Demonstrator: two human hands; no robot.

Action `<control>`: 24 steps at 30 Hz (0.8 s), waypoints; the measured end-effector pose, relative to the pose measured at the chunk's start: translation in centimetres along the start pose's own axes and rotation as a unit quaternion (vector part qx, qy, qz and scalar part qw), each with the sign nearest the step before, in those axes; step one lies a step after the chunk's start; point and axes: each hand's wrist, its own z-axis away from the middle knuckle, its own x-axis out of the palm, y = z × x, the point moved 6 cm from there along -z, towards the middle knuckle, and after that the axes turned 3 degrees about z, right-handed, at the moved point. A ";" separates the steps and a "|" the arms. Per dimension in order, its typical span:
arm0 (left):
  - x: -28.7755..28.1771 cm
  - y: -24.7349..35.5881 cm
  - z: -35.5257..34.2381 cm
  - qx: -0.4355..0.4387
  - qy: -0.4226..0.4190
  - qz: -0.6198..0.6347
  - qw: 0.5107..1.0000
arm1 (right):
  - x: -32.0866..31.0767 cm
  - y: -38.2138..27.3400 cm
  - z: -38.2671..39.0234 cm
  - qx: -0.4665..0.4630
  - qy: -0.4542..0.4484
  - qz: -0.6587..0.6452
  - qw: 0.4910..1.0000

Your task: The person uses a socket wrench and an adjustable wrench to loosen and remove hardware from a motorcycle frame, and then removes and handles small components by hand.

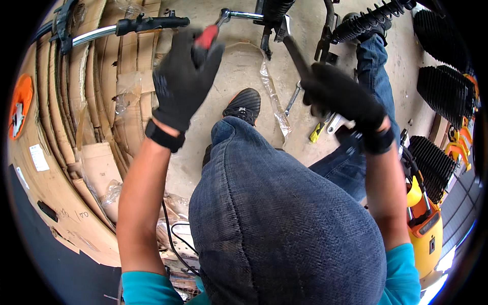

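Observation:
My left hand point(185, 84), in a black glove, grips a red-handled ratchet point(207, 36). Its head is on a chrome bar point(244, 15) that runs to a black metal assembly point(274, 10) at the top. My gloved right hand point(341, 96), slightly blurred, is closed on a dark bar-like tool point(299, 56) angled up toward that assembly; what kind of tool it is I cannot tell. Below the right hand lie a steel spanner point(292, 100) and a small yellow object point(317, 132) on the concrete floor point(178, 178).
Layered cardboard point(101, 86) fills the left, with a chrome-and-black tube part point(94, 35) on it and an orange object point(19, 107). A coil spring point(363, 23) crosses the upper right. Black ribbed pieces point(432, 162) and yellow machine parts point(427, 239) line the right. Jeaned legs point(274, 208) occupy the centre.

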 end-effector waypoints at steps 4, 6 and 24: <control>0.5 3.7 -10.1 -0.027 -0.005 0.072 0.997 | 9.3 3.8 -0.5 -0.041 0.191 0.029 0.980; 0.2 2.8 -13.9 0.026 0.044 -0.025 0.998 | 13.3 5.4 -2.3 0.024 0.222 0.000 0.975; 1.3 -2.4 4.7 -0.054 -0.081 -0.062 0.993 | -0.8 -0.2 0.5 -0.007 0.002 -0.114 0.993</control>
